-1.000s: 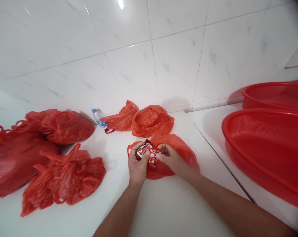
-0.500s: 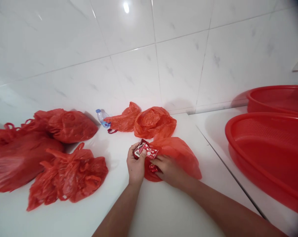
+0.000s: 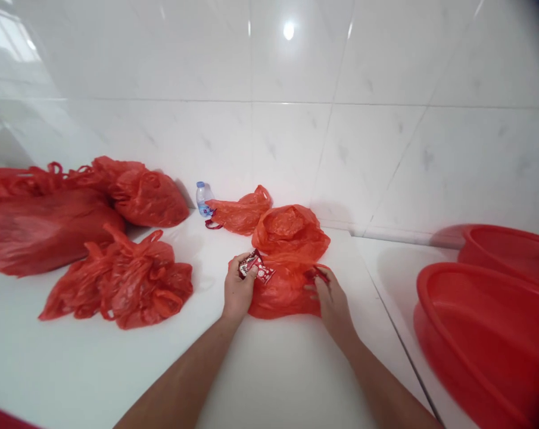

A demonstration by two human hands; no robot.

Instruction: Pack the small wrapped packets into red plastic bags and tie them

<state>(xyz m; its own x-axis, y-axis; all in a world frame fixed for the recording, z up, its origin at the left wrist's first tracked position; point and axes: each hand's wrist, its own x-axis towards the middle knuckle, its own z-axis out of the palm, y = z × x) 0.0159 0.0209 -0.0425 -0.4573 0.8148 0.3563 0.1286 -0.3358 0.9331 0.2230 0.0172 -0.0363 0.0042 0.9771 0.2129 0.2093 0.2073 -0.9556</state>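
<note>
My left hand (image 3: 240,289) is closed on small snack packets (image 3: 262,271), dark red with white lettering and red with white dots, the thumb pressed over them. Under and between both hands spreads a thin red plastic bag (image 3: 282,295), crumpled on the white surface. At the bag's right side, my right hand (image 3: 334,301) pinches a small dark red packet (image 3: 320,274). Its exact kind is too blurred to read. Just behind lies another red plastic bag (image 3: 291,229), bunched up.
Filled red plastic bags (image 3: 50,229) stand at the left, with a knotted red bag (image 3: 130,280) nearer. Along the tiled wall are a small water bottle (image 3: 203,199) and a flattened red bag (image 3: 242,214). Red plastic baskets (image 3: 488,333) occupy the right, beyond a seam.
My right hand has moved right, away from the left hand, with a small red packet. The bag now lies flatter. My left hand still holds its packets. The view has tilted and shifted.
</note>
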